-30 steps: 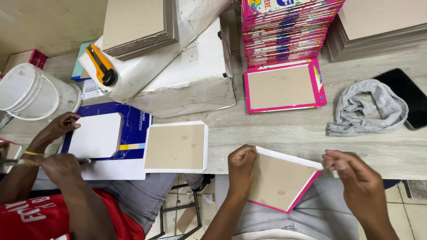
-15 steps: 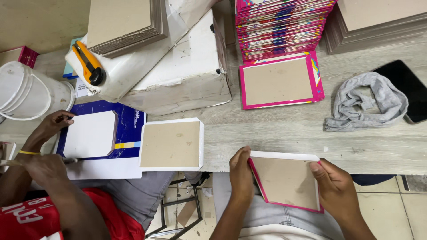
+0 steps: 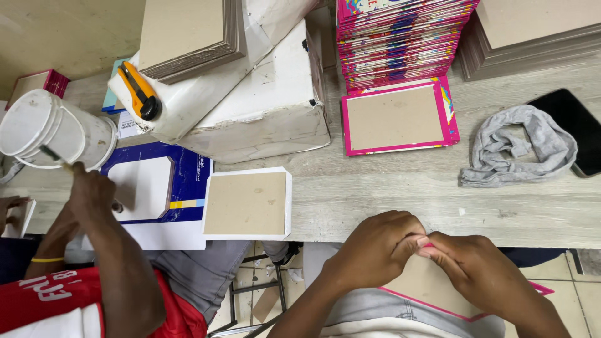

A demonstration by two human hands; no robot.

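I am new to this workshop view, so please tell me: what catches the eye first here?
The tall stack of bright pink covers at the top stands out most. Near the bottom edge, the left hand and right hand pinch a pink-edged board together. An orange utility knife lies on a white box.

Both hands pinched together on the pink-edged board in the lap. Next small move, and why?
Probably run the left hand and right hand apart along the pink-edged board to press the edge flat: the fingertips meet at one spot on its top edge, and the board lies in the lap below the table.
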